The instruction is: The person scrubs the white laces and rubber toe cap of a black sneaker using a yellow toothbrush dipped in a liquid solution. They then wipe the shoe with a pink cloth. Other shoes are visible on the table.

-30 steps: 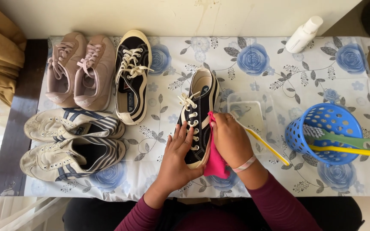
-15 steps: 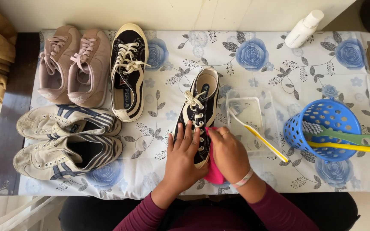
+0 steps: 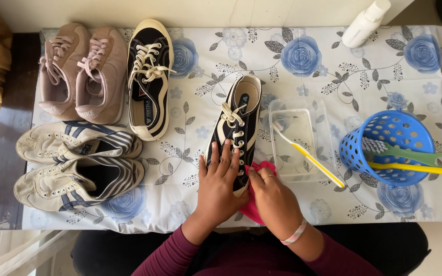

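Here, both hands work at the toe of a black sneaker (image 3: 235, 134) just left of the clear tray (image 3: 310, 148).
Left hand (image 3: 220, 186) lies flat, fingers spread, pinning the toe; right hand (image 3: 274, 200) closes on a pink cloth (image 3: 254, 212) beside it. Likely light, with soft canvas and a stiffer sole edge to grip.

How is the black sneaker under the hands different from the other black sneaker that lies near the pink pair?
The black sneaker under the hands lies tilted, toe toward the person; the other black sneaker lies nearly straight, toe pointing away. The left hand presses on the first, and the right hand holds a pink cloth against it; nothing touches the second. The first sits alone mid-table, the second beside the pink shoes. Both have white laces and pale soles.
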